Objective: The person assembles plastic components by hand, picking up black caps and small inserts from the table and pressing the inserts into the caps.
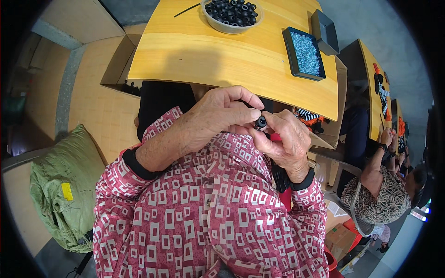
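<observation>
In front of my chest, just off the table's near edge, both hands meet at a small black round piece [261, 123] with a hole in its end. My left hand [227, 109] comes in from the left and pinches toward it with thumb and fingertips. Closed around its other side is my right hand [285, 139], thumb and forefinger against it. Fingers hide most of the piece. Something black [279, 176] hangs below my right palm beside a red patch; I cannot make out what it is.
On the wooden table [185, 55] stand a clear bowl [225, 28] of black round pieces, a black tray [307, 76] of small clear-blue pieces and a grey tray [326, 30]. Cardboard boxes [342, 92] flank the table. A green sack [65, 176] lies left. Another person [378, 194] works at right.
</observation>
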Demonstrator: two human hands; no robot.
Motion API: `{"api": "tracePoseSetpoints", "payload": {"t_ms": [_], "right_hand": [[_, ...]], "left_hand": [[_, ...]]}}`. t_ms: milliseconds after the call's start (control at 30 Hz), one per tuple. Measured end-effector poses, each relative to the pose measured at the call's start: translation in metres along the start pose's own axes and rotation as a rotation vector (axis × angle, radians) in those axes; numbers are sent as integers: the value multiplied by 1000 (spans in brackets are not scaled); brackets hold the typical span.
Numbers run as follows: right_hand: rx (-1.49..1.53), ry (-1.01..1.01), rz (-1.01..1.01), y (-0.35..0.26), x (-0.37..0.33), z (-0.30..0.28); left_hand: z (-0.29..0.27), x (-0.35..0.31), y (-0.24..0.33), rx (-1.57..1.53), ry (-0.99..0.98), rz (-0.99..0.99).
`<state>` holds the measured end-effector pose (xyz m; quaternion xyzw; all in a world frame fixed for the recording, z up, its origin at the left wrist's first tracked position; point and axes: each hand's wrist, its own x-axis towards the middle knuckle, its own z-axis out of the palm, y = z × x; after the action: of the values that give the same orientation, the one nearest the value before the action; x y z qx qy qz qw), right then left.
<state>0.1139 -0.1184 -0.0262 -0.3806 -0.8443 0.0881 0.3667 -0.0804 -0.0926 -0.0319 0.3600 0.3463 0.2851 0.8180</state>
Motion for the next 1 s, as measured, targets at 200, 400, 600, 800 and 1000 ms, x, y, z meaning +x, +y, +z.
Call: {"api": "tracePoseSetpoints", "payload": {"t_ms": [200,400,600,800,1000], "right_hand": [[-30,7,31,-1,2,-3],[-11,65,7,5,3,-8],[-38,35,-11,12,4,-17],[-37,37,-54,8,11,-21],[-65,104,-44,0,16,-18]], "left_hand": [[1,1,-3,-46,-7,-1],[11,4,2,-115,-8,23],[17,7,8,-66,66,25],[20,4,14,-124,54,62],[17,3,23,-105,-12,59]]}}
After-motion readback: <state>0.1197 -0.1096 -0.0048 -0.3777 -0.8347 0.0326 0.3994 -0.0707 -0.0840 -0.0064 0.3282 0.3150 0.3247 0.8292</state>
